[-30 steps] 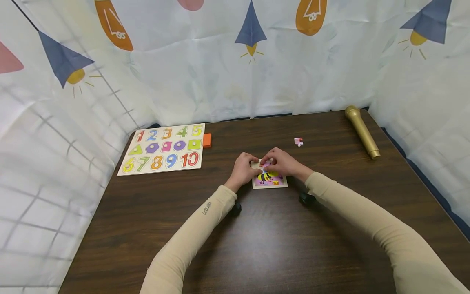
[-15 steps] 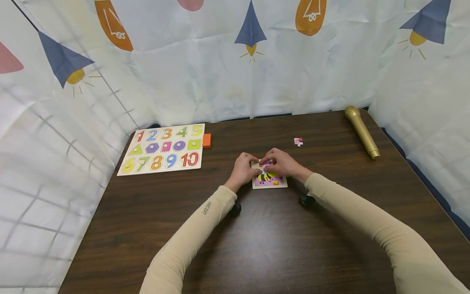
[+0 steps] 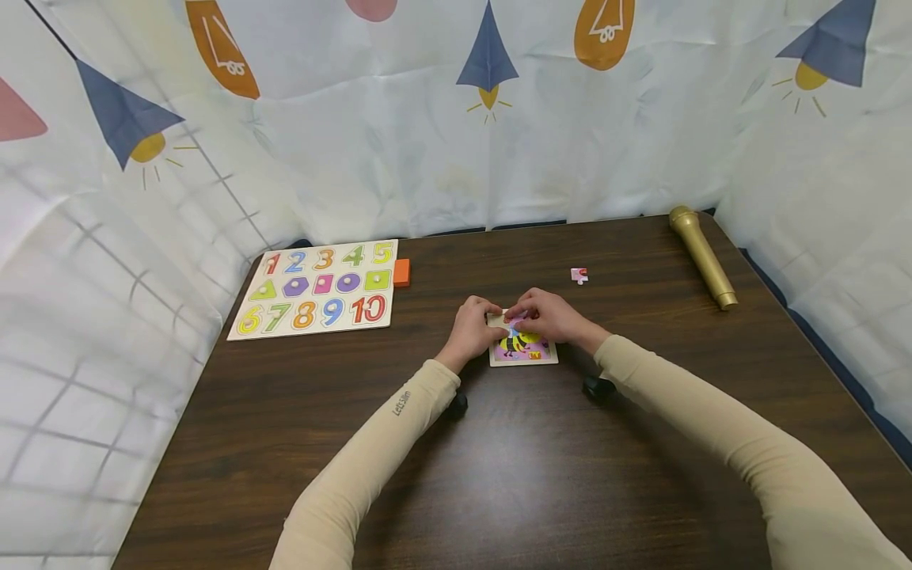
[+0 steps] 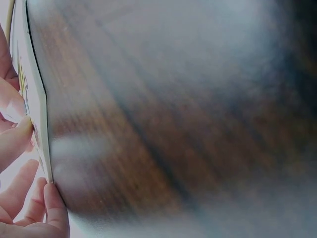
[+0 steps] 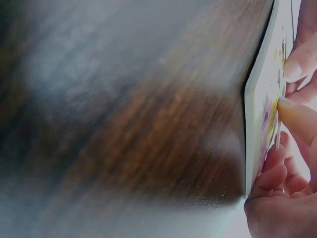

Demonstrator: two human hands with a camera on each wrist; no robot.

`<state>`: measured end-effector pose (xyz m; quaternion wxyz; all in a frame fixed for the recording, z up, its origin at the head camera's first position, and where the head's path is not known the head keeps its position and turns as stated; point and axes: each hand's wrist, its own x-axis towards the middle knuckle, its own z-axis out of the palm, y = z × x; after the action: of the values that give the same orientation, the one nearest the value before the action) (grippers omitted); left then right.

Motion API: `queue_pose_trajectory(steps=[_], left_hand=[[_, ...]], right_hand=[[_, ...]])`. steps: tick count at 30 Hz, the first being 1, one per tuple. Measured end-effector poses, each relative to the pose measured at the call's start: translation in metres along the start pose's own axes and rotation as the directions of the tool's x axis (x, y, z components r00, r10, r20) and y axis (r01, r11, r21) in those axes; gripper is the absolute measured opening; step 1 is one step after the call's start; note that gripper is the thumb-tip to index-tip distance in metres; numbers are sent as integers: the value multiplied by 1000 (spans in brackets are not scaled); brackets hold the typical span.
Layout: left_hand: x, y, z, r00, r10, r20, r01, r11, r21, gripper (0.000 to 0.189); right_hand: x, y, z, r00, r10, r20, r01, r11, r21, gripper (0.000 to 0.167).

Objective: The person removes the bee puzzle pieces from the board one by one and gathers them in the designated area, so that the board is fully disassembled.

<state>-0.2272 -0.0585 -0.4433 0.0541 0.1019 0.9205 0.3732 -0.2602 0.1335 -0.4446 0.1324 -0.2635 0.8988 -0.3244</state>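
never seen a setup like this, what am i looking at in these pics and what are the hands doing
There is no robot here, just a person's bare left hand and right hand. The wide view comes from a camera on the head, looking forward and down. The two blurrier close-ups come from cameras on the wrists, showing the puzzle edge-on.

On the dark table lie a number board with an orange block beside it on the person's left, a loose piece beyond the puzzle, and a gold microphone on the right.

Both hands hold the bee puzzle near its far side. Whether the right one also pinches a separate piece, I can't tell.
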Motion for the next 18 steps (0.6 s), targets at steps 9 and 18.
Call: queue_pose_trajectory(steps=[9, 18], left_hand=[[0, 0, 0, 1000, -12, 6, 12, 1000, -11, 35], [-1, 1, 0, 1000, -17, 9, 17, 1000, -4, 36]], right_hand=[[-1, 0, -1, 1000, -13, 2, 13, 999, -37, 24], [-2, 0, -2, 1000, -15, -3, 14, 999, -33, 24]])
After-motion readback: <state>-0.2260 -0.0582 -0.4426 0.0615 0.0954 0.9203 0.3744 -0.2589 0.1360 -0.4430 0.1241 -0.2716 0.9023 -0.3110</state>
